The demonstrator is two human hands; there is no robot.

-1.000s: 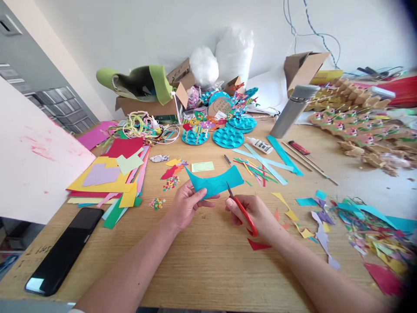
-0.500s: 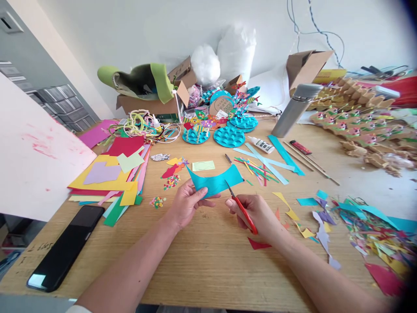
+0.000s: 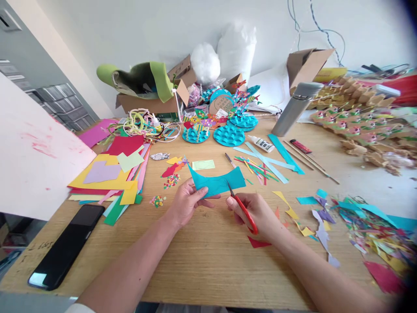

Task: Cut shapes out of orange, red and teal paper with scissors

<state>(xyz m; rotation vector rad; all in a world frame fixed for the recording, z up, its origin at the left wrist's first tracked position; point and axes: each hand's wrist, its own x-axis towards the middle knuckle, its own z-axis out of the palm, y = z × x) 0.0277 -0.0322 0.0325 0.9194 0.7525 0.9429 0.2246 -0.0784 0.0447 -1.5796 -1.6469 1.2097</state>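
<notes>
A piece of blue paper [image 3: 216, 182] with a curved upper edge and faint drawn lines is pinched between thumb and fingers of my left hand [image 3: 187, 202]. It is held above the wooden table [image 3: 202, 269]. My right hand [image 3: 254, 211] grips red-handled scissors [image 3: 245, 209]. Their blades meet the lower edge of the paper right of its middle, and part of the blades is hidden by it. Just below my right hand lies a red paper scrap [image 3: 259, 242]. Beyond the blue paper lie a pale green paper rectangle [image 3: 203, 164] and a pen [image 3: 230, 160].
Coloured paper sheets [image 3: 107, 174] and a black phone [image 3: 67, 245] lie left. Small paper dots [image 3: 171, 181] sit beside my left hand. A glue bottle [image 3: 261, 144], a grey flask [image 3: 296, 108] and thin sticks [image 3: 311, 163] stand or lie back right. Paper scraps [image 3: 378, 234] cover the right side.
The blue paper has turned slightly and its right end sits a little lower, facing me more flatly. The scissors have shifted slightly right with it. Both hands keep their holds.
</notes>
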